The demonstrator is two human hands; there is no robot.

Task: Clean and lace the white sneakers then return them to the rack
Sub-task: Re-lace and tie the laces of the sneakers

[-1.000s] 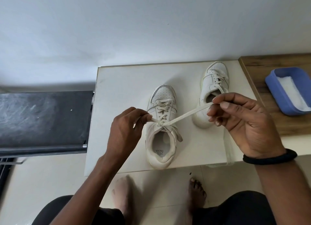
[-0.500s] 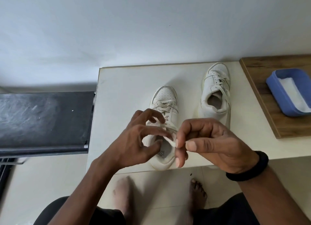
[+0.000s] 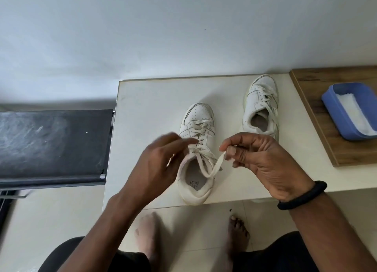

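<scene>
Head view, nearest first: your right hand (image 3: 263, 161) pinches the free end of the lace (image 3: 214, 167) between thumb and forefinger. From there the lace droops in a slack loop over the collar of the near sneaker (image 3: 199, 114), which sits at the front edge of the surface (image 3: 146, 108). Your left hand (image 3: 157, 165) is blurred at the top eyelets, so I cannot tell whether its fingers grip anything. Half a second ago both hands were bunched together above the collar. Now they have parted, and the lace you drew taut a second ago hangs loose. That suggests you are working the last eyelets or the knot, so this shoe looks nearly laced. Farther back stands the second sneaker (image 3: 261, 104), its lace ends loose, well apart from the blue tub (image 3: 334, 110) on the wooden board (image 3: 318, 82).
</scene>
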